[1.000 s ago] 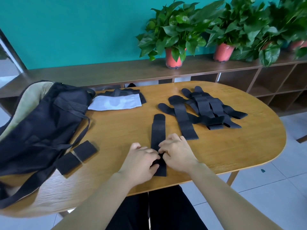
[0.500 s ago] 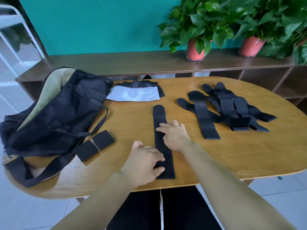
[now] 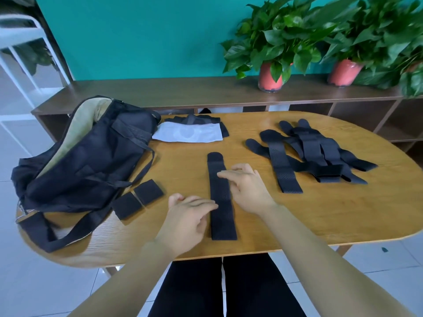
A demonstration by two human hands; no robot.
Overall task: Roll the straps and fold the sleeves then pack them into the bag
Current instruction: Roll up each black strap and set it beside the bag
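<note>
Left hand [image 3: 186, 217], right hand [image 3: 248, 188] touch one strap [image 3: 221, 216]; two pads [image 3: 148, 191]; one bag [image 3: 87, 161].

Teal wall [image 3: 137, 37], brown shelf [image 3: 183, 90], potted plants [image 3: 274, 49], seemingly tiled floor [image 3: 34, 289].

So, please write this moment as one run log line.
strap flat on table, unrolled | left hand touches its left edge | right hand rests on its middle | bag lies at left

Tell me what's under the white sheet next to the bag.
A black fabric piece lies under the white sheet, showing along its far edge and right end. Its covered part, and anything else beneath, cannot be seen.
</note>
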